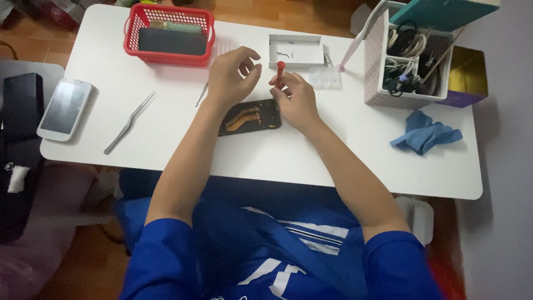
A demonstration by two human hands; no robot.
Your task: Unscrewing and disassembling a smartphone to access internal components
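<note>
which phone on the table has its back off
The dark phone lying under the two hands: its inside, with orange flex cables, is exposed. The white phone at the table's left edge is closed.

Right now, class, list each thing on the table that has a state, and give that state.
Phone: back off, insides showing.
Screwdriver: upright in right hand.
Left hand: holds nothing visible.
White phone: face up, screen dark.
Tweezers: lying flat.
Basket: filled.
Cloth: crumpled.
</note>
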